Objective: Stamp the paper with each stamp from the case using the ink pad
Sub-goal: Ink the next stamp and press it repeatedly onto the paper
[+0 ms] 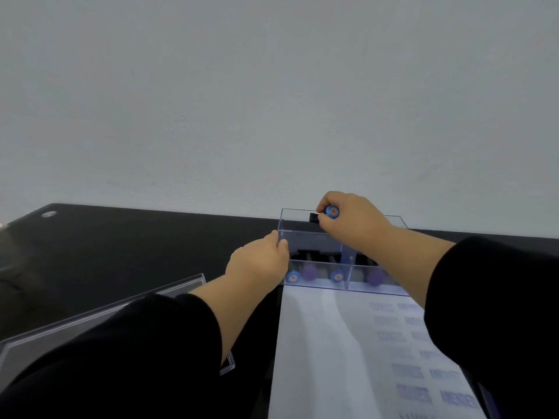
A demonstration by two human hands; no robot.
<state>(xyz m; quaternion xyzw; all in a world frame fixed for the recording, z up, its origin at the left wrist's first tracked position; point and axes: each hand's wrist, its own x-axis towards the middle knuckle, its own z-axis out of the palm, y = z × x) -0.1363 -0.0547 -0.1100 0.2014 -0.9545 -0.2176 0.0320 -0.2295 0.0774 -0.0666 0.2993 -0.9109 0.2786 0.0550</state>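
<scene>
Paper point(326, 352) lay on the black table point(136, 243), its near right part carrying rows of blurred blue stamped words, unreadable. Clear case point(314, 237) stood at the paper's far edge, holding blue- and purple-knobbed stamps. Left hand point(257, 261) gripped the case's left corner. Right hand point(348, 219) pinched a blue-knobbed stamp point(332, 212) above the case.

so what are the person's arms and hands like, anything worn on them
Both arms wear long, plain black sleeves that end partway along the forearm, leaving the wrists uncovered. The left hand and right hand are bare: no gloves, rings, watch or bracelets show. No markings or logos are visible on the sleeves.
</scene>
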